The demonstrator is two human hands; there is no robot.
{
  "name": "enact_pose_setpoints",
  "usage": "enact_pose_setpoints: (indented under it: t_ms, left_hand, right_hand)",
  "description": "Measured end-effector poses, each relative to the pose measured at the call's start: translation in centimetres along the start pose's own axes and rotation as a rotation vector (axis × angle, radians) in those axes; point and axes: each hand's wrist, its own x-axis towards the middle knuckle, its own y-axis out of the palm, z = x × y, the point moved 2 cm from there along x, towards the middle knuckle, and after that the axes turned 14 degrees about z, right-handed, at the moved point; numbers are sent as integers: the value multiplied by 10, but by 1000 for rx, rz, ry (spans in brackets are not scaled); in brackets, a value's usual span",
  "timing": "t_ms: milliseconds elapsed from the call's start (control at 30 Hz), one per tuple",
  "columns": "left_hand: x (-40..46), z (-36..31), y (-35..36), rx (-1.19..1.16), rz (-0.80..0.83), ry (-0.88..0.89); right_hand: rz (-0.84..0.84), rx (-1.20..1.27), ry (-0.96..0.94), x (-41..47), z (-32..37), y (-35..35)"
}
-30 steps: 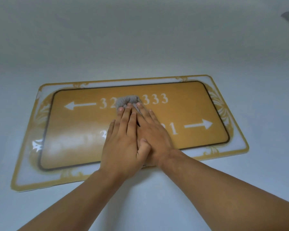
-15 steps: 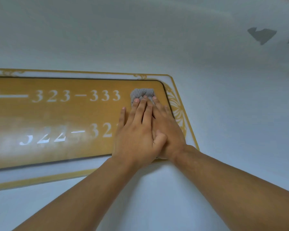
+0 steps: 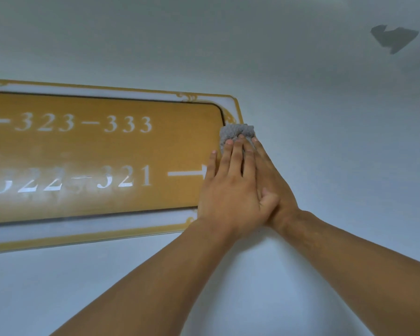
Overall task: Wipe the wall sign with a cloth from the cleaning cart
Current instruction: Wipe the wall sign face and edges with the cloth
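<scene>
A: While the left hand point(image 3: 230, 197) lies flat on top of the right hand point(image 3: 274, 183), what sits under them?

B: A grey cloth point(image 3: 237, 133). Both hands are stacked, fingers straight, pressing it against the sign point(image 3: 102, 146). Only its top shows, past the fingertips.

A: Where on the sign?

B: At the right edge, just below the top right corner. The cloth overlaps the gold border and partly reaches the bare wall point(image 3: 325, 117).

A: So which step is this?

B: Wiping, I'd say, with the stroke at the right end of the upper half. A pale haze lies across the lower row of numbers, so that band looks undone, though it may only be glare.

A: And the next move?

B: Probably dropping the cloth down a row and sweeping left, with even pressure from both palms. The cloth should stay flat and fully on the sign, not sliding off onto the wall.
</scene>
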Motion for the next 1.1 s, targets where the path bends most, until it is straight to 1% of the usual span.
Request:
enact_pose_setpoints:
  t_ms: [67,133,200,300,433,500,567,700,767,833,867,900,967,1033,1100]
  left_hand:
    - [-2,2,-4,29,32,17]
    - [-3,3,-7,38,67,19]
    - [-3,3,-11,38,106,24]
    - [-7,6,-17,42,143,39]
    - [-23,12,-20,-20,185,51]
    - [-33,15,-23,-61,210,76]
    - [-44,20,-27,-105,204,110]
    - [-70,29,-34,-202,162,167]
    - [-80,36,-37,-252,110,128]
    - [-86,47,-41,-282,78,42]
    - [-88,53,-43,-343,83,-16]
    - [-90,59,-45,-464,98,-87]
    - [-93,72,-53,-795,131,-248]
    - [-95,86,-64,-1059,128,-405]
    - [-97,101,-73,-1285,169,-529]
  right_hand:
    - [-37,-146,1,1,1,-6]
    - [8,-242,31,2,0,-6]
    - [14,-240,84,1,-1,-5]
    - [-39,-233,138,-3,11,-4]
    - [117,-167,230,-13,23,-1]
    - [163,-219,229,-18,33,-1]
    - [189,-257,226,-24,45,1]
    - [179,-263,243,-34,62,-1]
    - [186,-252,282,-37,63,-1]
    - [159,-176,315,-38,66,-3]
    - [118,-133,312,-39,70,-4]
    - [76,-76,302,-39,75,-7]
    - [16,57,262,-38,88,-9]
    - [20,170,243,-36,105,-10]
    - [25,233,228,-32,121,-13]
